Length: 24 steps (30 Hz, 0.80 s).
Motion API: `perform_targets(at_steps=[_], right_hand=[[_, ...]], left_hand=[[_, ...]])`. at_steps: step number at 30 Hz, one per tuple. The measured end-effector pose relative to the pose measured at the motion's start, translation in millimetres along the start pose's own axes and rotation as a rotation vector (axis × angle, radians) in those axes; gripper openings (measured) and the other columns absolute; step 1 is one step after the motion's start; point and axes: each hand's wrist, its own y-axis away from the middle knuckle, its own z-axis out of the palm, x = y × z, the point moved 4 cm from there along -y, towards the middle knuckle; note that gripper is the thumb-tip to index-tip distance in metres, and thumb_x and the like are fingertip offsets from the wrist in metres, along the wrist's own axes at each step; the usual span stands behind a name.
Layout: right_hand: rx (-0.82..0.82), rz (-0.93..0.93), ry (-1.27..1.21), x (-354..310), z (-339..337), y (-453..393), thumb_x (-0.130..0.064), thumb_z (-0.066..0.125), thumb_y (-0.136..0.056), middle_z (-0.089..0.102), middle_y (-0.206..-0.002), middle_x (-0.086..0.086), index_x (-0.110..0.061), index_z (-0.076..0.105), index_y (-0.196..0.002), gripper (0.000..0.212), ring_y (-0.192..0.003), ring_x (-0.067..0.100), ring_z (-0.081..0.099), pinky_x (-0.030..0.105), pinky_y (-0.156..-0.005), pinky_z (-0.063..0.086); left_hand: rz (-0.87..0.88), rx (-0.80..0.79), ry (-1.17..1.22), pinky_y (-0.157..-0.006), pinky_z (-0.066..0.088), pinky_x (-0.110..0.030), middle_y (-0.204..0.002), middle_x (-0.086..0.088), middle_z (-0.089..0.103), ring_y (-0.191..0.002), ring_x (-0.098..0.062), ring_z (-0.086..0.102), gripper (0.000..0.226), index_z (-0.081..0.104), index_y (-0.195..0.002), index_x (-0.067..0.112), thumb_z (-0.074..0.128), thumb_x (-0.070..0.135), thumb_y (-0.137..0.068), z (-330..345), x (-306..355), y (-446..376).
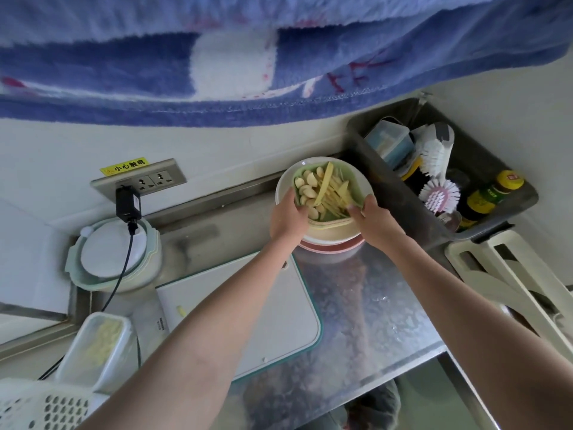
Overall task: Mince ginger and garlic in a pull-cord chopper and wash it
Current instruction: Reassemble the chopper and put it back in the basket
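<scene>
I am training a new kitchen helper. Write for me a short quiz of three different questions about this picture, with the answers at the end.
1. True or false: both hands grip the green dish that holds the garlic cloves and the ginger strips.
2. Where does the chopper stand? A) on the cutting board B) left of it, below the wall socket C) in the grey tub
3. Fill in: the dish brushes lie in the grey ____.

Key: 1 true, left hand and right hand at opposite sides; 2 B; 3 tub.
</scene>
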Motion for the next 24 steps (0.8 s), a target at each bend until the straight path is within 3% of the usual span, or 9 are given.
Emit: perform_targets(at_steps=[4,6,8,9,11,14,18,21,24], right_hand=[[0.239,0.047,-0.136,13.0,19.2,50.3,-0.053,0.031,-0.095,0.061,-0.102,0.020,-0.009,0.044,-0.114,0.050,-0.090,0.038,0.057,0.038,-0.067,0.040],[0.167,-0.029,-0.174,12.4,58.9,84.6,-0.040,0.036,-0.099,0.061,-0.099,0.021,-0.007,0.046,-0.109,0.036,-0.092,0.038,0.056,0.038,-0.066,0.038],[-0.043,-0.082,-0.135,9.3,104.5,111.8,-0.026,0.043,-0.098,0.056,-0.118,0.021,-0.004,0.047,-0.118,0.030,-0.113,0.038,0.050,0.040,-0.084,0.041],[-0.143,-0.111,-0.077,7.9,124.9,123.7,-0.025,0.043,-0.098,0.047,-0.135,0.019,-0.003,0.042,-0.131,0.040,-0.128,0.036,0.040,0.040,-0.099,0.036],[-0.257,-0.264,0.114,2.5,156.9,146.1,-0.034,0.039,-0.100,0.012,-0.159,0.005,-0.016,0.015,-0.151,0.060,-0.147,0.025,0.007,0.040,-0.118,0.007],[-0.266,-0.467,0.353,-7.6,183.3,170.8,-0.040,0.035,-0.100,-0.006,-0.160,-0.006,-0.033,0.000,-0.152,0.063,-0.146,0.015,-0.013,0.041,-0.114,-0.016],[-0.299,-0.534,0.364,-20.9,190.5,180.4,-0.038,0.045,-0.096,0.016,-0.158,-0.006,-0.027,0.023,-0.149,0.059,-0.145,0.013,0.010,0.033,-0.116,0.002],[-0.342,-0.535,0.230,-37.3,194.8,184.9,-0.034,0.058,-0.090,0.041,-0.139,-0.001,-0.023,0.045,-0.134,0.047,-0.128,0.020,0.036,0.030,-0.103,0.029],[-0.440,-0.518,0.188,-54.4,206.8,190.1,-0.015,0.057,-0.089,0.048,-0.123,0.006,-0.013,0.053,-0.120,0.032,-0.115,0.025,0.045,0.030,-0.090,0.039]], left_hand=[[-0.072,0.044,0.103,-0.084,0.044,-0.029,-0.114,-0.009,0.066,-0.106,-0.025,0.061,0.027,0.059,-0.116,0.009,0.052,0.017,-0.091,-28.5,-23.5,21.5],[-0.083,0.122,0.037,-0.082,0.045,-0.027,-0.112,-0.007,0.067,-0.102,-0.024,0.062,0.026,0.061,-0.115,0.009,0.052,0.012,-0.090,-58.7,-60.9,56.0],[-0.066,0.166,-0.159,-0.083,0.048,-0.035,-0.114,-0.012,0.065,-0.103,-0.030,0.061,0.032,0.060,-0.117,0.007,0.050,0.001,-0.087,-86.7,-109.1,100.4],[-0.075,0.168,-0.240,-0.088,0.047,-0.039,-0.118,-0.017,0.063,-0.108,-0.033,0.058,0.038,0.059,-0.121,0.003,0.050,-0.005,-0.085,-96.5,-134.4,124.5],[-0.200,0.137,-0.333,-0.104,0.038,-0.042,-0.135,-0.023,0.050,-0.126,-0.036,0.046,0.049,0.048,-0.133,-0.002,0.049,-0.008,-0.084,-106.4,-182.2,169.0],[-0.409,0.100,-0.421,-0.114,0.024,-0.035,-0.151,-0.020,0.028,-0.141,-0.031,0.024,0.059,0.027,-0.145,-0.003,0.048,0.001,-0.090,-111.2,-226.4,213.3],[-0.292,0.077,-0.489,-0.115,0.021,-0.033,-0.151,-0.016,0.032,-0.139,-0.031,0.027,0.058,0.030,-0.146,0.002,0.050,0.009,-0.092,-120.6,-231.3,212.9],[-0.173,0.065,-0.559,-0.113,0.024,-0.033,-0.150,-0.009,0.035,-0.137,-0.028,0.031,0.058,0.034,-0.146,0.009,0.054,0.018,-0.093,-130.6,-222.4,192.9],[-0.157,0.061,-0.611,-0.105,0.031,-0.033,-0.142,-0.005,0.042,-0.130,-0.025,0.036,0.047,0.047,-0.137,0.014,0.054,0.024,-0.092,-132.9,-213.7,183.3]])
